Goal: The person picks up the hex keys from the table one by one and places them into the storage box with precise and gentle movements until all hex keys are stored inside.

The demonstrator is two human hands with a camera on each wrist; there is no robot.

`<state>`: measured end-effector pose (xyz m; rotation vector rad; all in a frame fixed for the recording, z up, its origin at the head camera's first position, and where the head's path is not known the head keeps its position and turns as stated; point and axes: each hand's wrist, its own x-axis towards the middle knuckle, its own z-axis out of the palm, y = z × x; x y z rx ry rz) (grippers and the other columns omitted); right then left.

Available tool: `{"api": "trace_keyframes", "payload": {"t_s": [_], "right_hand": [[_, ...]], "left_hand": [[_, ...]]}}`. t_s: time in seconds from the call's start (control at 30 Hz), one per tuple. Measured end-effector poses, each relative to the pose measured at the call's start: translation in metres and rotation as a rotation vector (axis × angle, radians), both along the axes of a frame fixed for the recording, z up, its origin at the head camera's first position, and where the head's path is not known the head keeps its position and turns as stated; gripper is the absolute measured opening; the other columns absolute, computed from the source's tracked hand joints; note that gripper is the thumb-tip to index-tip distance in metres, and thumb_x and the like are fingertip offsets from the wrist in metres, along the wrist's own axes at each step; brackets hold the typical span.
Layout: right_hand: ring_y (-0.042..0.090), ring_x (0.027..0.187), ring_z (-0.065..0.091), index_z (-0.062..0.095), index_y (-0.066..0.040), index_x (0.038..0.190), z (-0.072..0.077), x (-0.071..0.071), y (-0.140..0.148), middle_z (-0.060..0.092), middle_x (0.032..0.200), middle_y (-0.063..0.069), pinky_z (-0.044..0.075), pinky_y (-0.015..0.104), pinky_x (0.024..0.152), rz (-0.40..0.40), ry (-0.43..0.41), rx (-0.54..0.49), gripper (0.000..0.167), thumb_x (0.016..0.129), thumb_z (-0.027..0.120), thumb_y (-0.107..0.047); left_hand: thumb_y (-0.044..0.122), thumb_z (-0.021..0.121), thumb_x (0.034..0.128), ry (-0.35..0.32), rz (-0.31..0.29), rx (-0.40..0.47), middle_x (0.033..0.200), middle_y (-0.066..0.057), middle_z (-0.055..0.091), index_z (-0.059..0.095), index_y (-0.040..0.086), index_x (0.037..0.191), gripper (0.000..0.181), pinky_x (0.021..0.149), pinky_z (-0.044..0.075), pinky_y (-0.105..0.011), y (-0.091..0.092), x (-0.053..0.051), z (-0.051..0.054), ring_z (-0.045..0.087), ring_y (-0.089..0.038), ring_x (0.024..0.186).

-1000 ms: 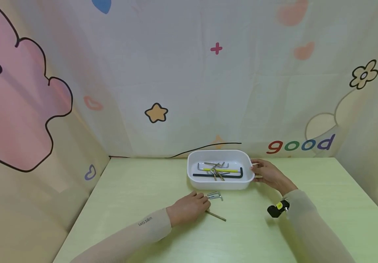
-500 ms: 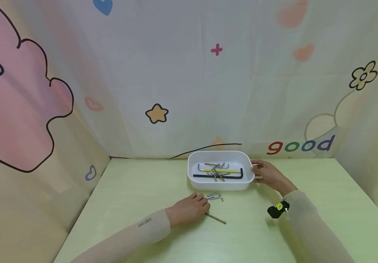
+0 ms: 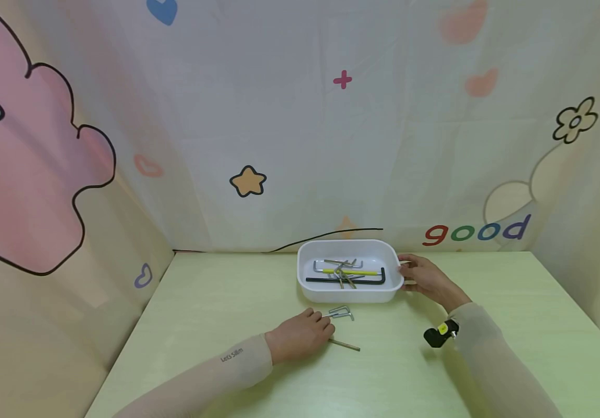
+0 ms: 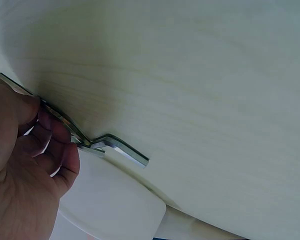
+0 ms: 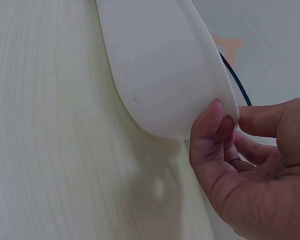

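My left hand (image 3: 302, 335) is low over the table in front of the white tray. Its thumb and curled fingers pinch a thin hex key (image 4: 65, 120), whose middle they partly hide. Silver hex keys (image 3: 343, 312) lie just past the fingertips, overlapping, so I cannot tell which one the hand holds. A brass-coloured rod (image 3: 345, 345) sticks out from beneath the hand. At the tray's right end, my right hand (image 3: 430, 280) grips the rim of the white tray (image 5: 155, 65) between thumb and fingers. Inside that tray lie a black hex key (image 3: 344, 281), a yellow-sleeved one (image 3: 349, 271) and several small ones.
The pale wooden table (image 3: 216, 290) runs back to a printed curtain (image 3: 289, 133) just behind the tray. Another curtain wall rises along the left edge. A black wrist-worn device (image 3: 438, 335) hangs under the right forearm.
The left hand shifts very slightly, and the brass-coloured rod beneath it changes angle a little. The right hand and the tray stay where they were.
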<state>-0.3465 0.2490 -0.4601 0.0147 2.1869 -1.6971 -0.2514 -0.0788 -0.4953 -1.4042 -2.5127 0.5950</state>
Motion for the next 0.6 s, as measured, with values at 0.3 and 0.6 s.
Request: {"api": "trace_keyframes", "payload": {"t_s": [0.3, 0.6], "right_hand": [[0.021, 0.100, 0.055, 0.028, -0.002, 0.151, -0.0002, 0.0009, -0.0021, 0.047, 0.117, 0.010, 0.056, 0.029, 0.083, 0.001, 0.000, 0.002, 0.051, 0.103, 0.045, -0.010], [0.021, 0.098, 0.053, 0.027, -0.002, 0.151, 0.0020, 0.0023, -0.0017, 0.047, 0.116, 0.009, 0.055, 0.027, 0.080, -0.006, 0.000, 0.010, 0.052, 0.103, 0.044, -0.010]], "left_hand": [[0.021, 0.042, 0.1039, -0.022, 0.001, 0.004, 0.096, 0.008, 0.059, 0.056, 0.018, 0.109, 0.016, 0.081, 0.045, -0.024, -0.0003, 0.0006, 0.0009, 0.056, -0.010, 0.089], [0.016, 0.048, 0.0992, 0.009, -0.032, 0.032, 0.101, 0.007, 0.059, 0.056, 0.017, 0.111, 0.014, 0.078, 0.048, -0.022, -0.0038, -0.0001, 0.0088, 0.056, -0.009, 0.091]]}}
